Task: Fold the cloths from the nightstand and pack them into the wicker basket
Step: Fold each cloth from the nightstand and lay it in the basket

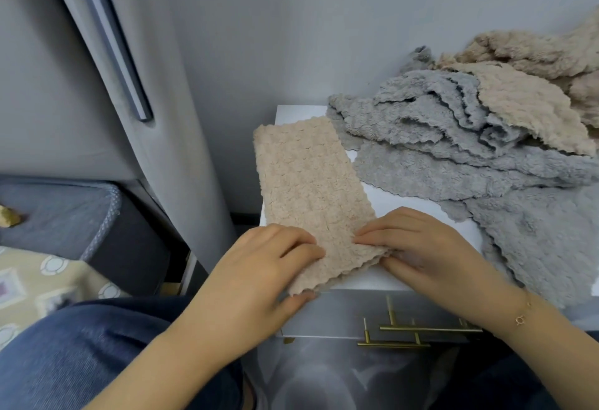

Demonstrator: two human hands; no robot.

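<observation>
1. No brand, label or writing can be read on anything here.
2. The only storage in view is the white nightstand (421,195); its drawer fronts carry brass bar handles (428,329), and the drawers look closed, so any contents are hidden.
3. On the nightstand's near left part lies a beige cloth (308,189), folded into a long narrow strip running away from the person. Its pile is nubbly and fleecy, its edges wavy.
4. The left hand (259,276) grips the strip's near left edge, fingers curled on top and thumb under the hanging end.
5. The right hand (418,247) pinches the near right edge, fingers lying flat on top and thumb beneath the layers. A thin gold bracelet (522,319) circles that wrist.
6. Just right of the strip, a rumpled heap of grey cloths (453,150) spreads over the top, same fleecy pile and scalloped edges.
7. More beige cloths (531,92) lie crumpled over the heap's far right side.
8. Blue denim (81,361) covers the person's knee at lower left.
</observation>
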